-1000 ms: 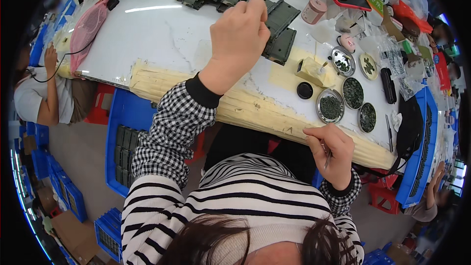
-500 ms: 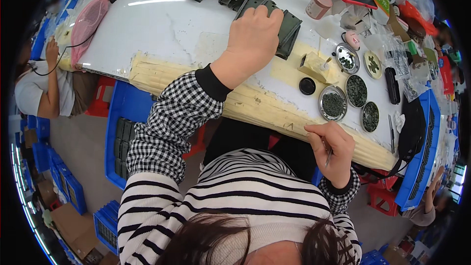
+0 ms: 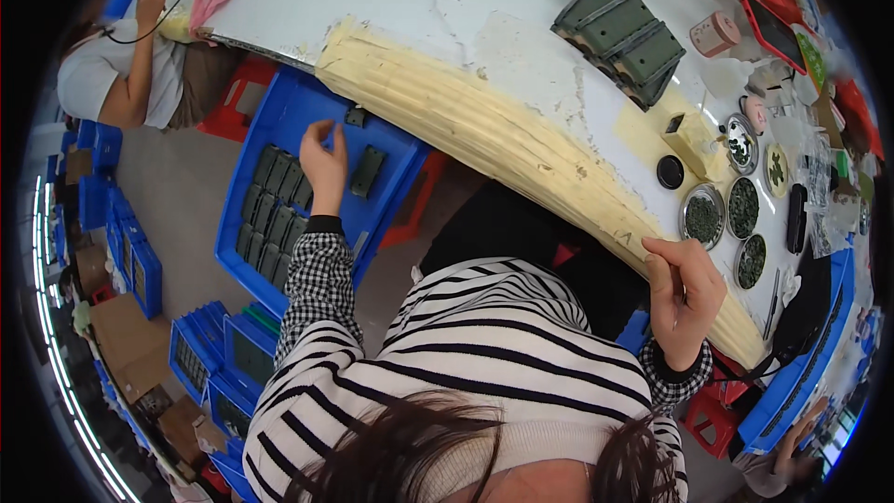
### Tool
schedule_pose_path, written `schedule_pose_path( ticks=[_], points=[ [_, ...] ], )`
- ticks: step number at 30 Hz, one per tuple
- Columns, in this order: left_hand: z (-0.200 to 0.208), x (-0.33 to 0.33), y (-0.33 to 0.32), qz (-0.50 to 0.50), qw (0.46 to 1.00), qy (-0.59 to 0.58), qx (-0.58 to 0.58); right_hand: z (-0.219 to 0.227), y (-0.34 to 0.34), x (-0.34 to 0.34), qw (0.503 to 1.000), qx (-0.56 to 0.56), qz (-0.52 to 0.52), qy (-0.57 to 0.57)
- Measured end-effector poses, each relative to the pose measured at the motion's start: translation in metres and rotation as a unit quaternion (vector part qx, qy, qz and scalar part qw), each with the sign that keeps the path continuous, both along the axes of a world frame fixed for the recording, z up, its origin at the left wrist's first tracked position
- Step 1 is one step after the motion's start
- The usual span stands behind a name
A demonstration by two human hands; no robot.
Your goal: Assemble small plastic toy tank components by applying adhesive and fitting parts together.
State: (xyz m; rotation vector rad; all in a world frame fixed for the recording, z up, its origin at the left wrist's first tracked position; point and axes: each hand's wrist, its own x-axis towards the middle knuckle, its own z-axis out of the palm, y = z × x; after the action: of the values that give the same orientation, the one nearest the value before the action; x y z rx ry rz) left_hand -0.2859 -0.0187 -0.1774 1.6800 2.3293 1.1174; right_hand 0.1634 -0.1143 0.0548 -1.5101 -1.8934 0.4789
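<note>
Dark green rectangular cases (image 3: 270, 224) sit packed in rows in the left part of a blue plastic bin (image 3: 396, 154), at the left of the scene. A single green case (image 3: 369, 170) lies apart on the bin's right side, just beside the left hand (image 3: 326, 168), with a small green piece (image 3: 355, 116) farther back. That hand is over the bin, its forefinger and thumb parted. The right hand (image 3: 687, 298) is curled at the right end of a yellow edge strip (image 3: 484, 121); whether it grips anything I cannot tell. Beyond the strip, on the white table (image 3: 400, 0), overlapping green panels (image 3: 624, 33) lie at the far side. To their right stand a pink canister (image 3: 714, 34) and a red-edged phone (image 3: 774, 33); nearer are a black round lid (image 3: 670, 171) and a metal dish (image 3: 702, 217) of small green bits.
</note>
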Motion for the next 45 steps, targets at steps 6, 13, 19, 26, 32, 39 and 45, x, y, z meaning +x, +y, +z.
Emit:
schedule_pose_path(
  ticks=[6, 13, 19, 26, 32, 39, 45],
  points=[
    [-0.054, -0.011, 0.054, -0.081, 0.978, 0.170, -0.093, 0.002, 0.001, -0.010, 1.000, 0.002, 0.026, -0.018],
    [-0.058, -0.044, 0.094, -0.190, 0.956, 0.128, -0.181, -0.001, -0.005, -0.007, 1.000, -0.005, -0.004, -0.020],
    [-0.046, -0.080, 0.066, -0.307, 0.925, -0.068, -0.214, -0.006, 0.001, -0.010, 1.000, -0.016, 0.014, -0.009],
    [-0.016, -0.058, 0.005, -0.248, 0.941, -0.079, -0.215, -0.006, 0.003, -0.015, 1.000, -0.006, 0.025, -0.010],
    [-0.009, 0.010, -0.038, -0.142, 0.950, 0.158, -0.228, -0.005, 0.001, -0.012, 1.000, -0.012, 0.017, -0.019],
    [-0.031, -0.001, -0.046, -0.090, 0.966, 0.094, -0.222, -0.002, 0.001, -0.010, 0.999, -0.020, 0.026, -0.009],
    [-0.031, -0.005, -0.037, -0.130, 0.970, 0.092, -0.183, -0.003, 0.002, -0.006, 0.999, -0.018, 0.037, 0.004]
  ],
)
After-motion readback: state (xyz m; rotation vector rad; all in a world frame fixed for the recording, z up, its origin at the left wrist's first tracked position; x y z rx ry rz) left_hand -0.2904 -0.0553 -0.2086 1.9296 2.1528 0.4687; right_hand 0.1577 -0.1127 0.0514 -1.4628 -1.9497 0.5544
